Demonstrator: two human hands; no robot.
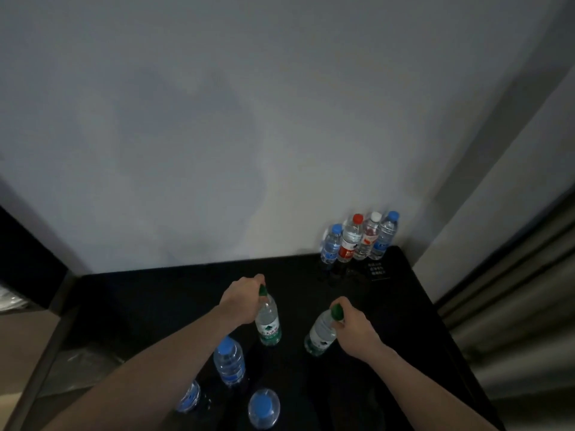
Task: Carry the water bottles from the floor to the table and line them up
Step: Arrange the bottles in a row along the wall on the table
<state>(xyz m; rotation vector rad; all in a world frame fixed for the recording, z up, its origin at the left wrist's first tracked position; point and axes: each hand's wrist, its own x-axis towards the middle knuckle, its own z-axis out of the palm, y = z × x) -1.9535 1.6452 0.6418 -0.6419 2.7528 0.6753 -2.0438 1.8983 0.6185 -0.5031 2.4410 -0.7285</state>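
Both hands (244, 301) (353, 326) grip green-capped water bottles (267, 318) (322, 332) by their necks.

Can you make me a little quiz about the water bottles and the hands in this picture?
1. True or false: each hand grips a green-capped clear plastic bottle.
2. How many bottles stand in the row by the wall?
3. Which cap colour is in that row: A yellow, B red, C black?

Key:
1. True: left hand on the left green-capped bottle, right hand on the right green-capped bottle.
2. Four, on the black table.
3. B, the red-capped bottle.
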